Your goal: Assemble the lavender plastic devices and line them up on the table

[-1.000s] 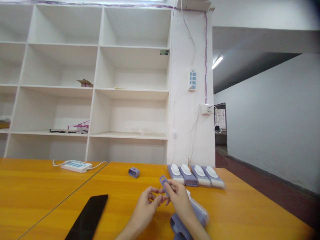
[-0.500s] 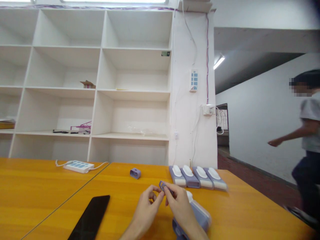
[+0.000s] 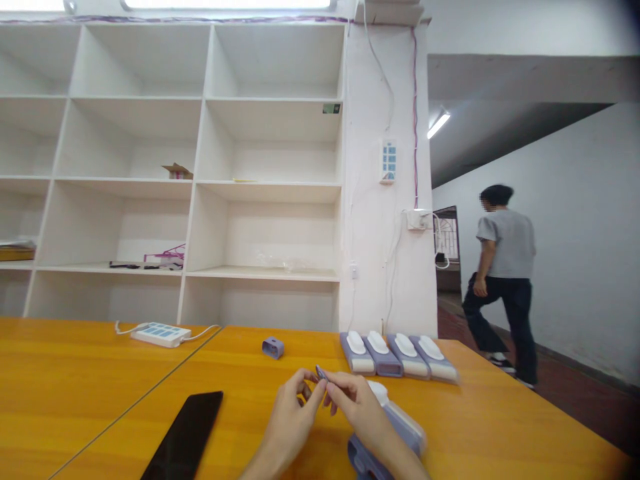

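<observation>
A small purple plastic piece is pinched between the fingertips of both hands, above the table. My left hand curls its thumb and forefinger against the piece from the left. From the right, my right hand closes thumb and fingers on it. Fingertips cover most of the piece, so its exact kind does not show. Under and beside my right wrist lies a purple-and-white case, partly hidden by the forearm. A hollow purple part rests on the table beyond my hands.
Several purple-and-white cases stand in a row at the back right. A black phone-like slab lies left. A white power strip with cables sits farther back, before white shelves. A person walks beyond the table.
The small purple piece has tilted and now shows more edge-on between my fingers. The person in the background has walked left and farther away.
</observation>
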{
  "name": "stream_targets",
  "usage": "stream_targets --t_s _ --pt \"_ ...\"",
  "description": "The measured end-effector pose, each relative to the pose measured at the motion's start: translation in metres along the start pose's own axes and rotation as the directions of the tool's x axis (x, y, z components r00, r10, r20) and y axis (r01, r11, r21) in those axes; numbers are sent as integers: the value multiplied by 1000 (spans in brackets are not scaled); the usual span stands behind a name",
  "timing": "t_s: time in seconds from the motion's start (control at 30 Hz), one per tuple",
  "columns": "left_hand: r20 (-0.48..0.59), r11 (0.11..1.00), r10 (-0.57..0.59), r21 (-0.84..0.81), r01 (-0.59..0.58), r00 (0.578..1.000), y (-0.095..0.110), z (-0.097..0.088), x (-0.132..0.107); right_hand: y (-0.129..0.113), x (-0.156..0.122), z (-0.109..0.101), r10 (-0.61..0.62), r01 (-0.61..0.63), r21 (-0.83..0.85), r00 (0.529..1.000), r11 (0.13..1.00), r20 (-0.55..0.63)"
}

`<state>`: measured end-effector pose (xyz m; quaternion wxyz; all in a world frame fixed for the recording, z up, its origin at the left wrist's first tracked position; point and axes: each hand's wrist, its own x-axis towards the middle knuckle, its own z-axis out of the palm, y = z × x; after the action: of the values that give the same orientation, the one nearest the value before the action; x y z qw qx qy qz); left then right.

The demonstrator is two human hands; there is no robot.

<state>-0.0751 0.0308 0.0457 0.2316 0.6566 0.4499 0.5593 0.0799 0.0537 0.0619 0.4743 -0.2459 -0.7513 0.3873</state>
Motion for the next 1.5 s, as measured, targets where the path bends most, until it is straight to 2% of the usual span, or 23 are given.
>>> stream_targets --t_s 0.13,0.37,0.5,0.7,0.87,1.27,1.5 --pt "-20 1000 23 11 -23 1000 1 -1 -1 3 1 1 3 -2 46 1000 999 -22" --pt "-62 994 -36 102 42 997 -5 0 -3 13 3 1 66 -63 220 998 974 -9" --pt "-79 989 -13 147 25 997 -5 -2 -1 16 4 1 81 -79 271 997 959 2" --pt "-61 990 23 137 -15 998 0 -1 -3 14 3 -3 117 -114 234 993 966 0" --pt "-55 995 0 95 5 998 0 -1 -1 15 2 -4 154 -165 311 986 936 60" --pt "-70 1000 -13 13 14 997 -9 -1 1 18 1 -5 81 -106 285 992 953 99" --pt "-27 1000 -27 -14 27 999 -7 0 0 13 2 -3 69 -96 252 991 963 112"
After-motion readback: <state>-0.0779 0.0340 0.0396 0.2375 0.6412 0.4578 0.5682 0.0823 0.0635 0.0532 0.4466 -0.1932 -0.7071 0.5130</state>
